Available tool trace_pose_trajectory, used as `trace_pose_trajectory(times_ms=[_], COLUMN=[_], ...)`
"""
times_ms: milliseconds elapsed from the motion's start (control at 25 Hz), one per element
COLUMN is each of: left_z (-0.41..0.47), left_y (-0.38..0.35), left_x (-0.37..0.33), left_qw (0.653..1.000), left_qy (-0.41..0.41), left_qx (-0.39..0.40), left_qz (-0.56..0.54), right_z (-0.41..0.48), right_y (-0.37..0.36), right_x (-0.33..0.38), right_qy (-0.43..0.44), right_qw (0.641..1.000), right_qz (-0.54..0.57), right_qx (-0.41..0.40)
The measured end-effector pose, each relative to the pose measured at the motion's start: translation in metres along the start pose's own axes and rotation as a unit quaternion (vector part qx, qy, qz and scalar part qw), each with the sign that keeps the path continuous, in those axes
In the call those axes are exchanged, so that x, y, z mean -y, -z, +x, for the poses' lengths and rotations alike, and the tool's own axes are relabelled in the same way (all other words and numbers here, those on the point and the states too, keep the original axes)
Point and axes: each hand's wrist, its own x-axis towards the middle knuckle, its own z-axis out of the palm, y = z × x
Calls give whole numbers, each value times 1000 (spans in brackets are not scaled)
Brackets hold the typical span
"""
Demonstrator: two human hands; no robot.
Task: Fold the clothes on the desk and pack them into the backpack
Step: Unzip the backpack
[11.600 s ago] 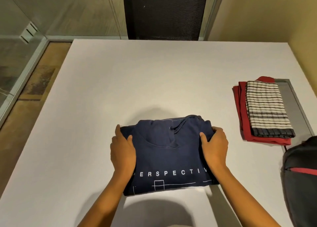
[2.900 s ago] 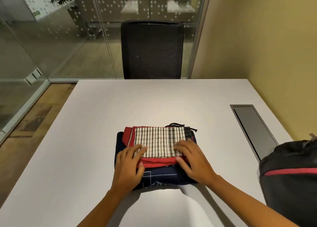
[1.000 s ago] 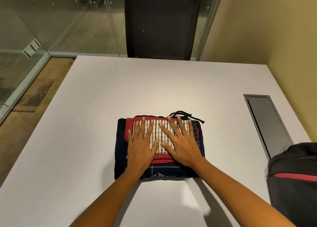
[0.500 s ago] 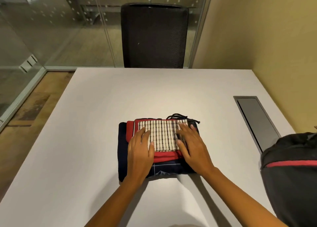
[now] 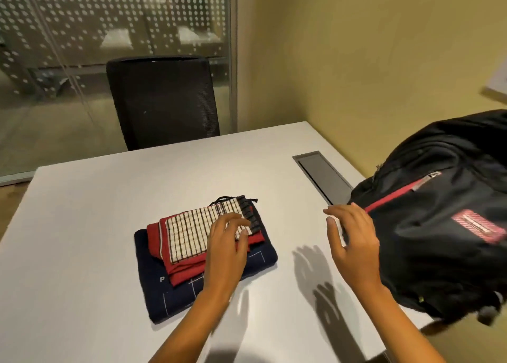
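step: open backpack (image 5: 444,225), right edge of surface (image 5: 109,211) | folded stack (image 5: 189,233) mid-surface, left hand (image 5: 225,250) resting on it, fingers loose | right hand (image 5: 351,242) empty, fingers spread, beside backpack | I'd unzip it wide, then lift stack from beneath, two-handed

Folded clothes (image 5: 192,242) lie on the desk (image 5: 90,206), left of the backpack (image 5: 444,220).

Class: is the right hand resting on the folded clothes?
No, the right hand is beside the backpack; only the left hand rests on the folded clothes.
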Motion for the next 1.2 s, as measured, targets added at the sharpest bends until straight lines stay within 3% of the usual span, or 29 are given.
trace_pose_trajectory(times_ms=[320,600,760,880,960,1200], left_z=[20,35,63,91,115,175], left_y=[-52,-118,-156,-192,-221,-305], left_x=[-92,-175,-217,-248,-262,-268], left_qw=[980,957,950,947,948,965], left_qy=[-152,-208,-230,-241,-240,-146], left_qx=[86,118,96,83,92,200], left_qz=[-97,-164,-188,-197,-186,-83], right_z=[-3,23,50,76,93,141], right_y=[123,184,199,206,207,193], right_x=[-10,-37,-75,-107,-127,-187], right_qy=[-72,-77,-58,-32,-13,50], right_qw=[982,963,958,965,963,928], right_qz=[-124,-187,-204,-212,-261,-362], right_qx=[-125,-178,-191,-148,-73,79])
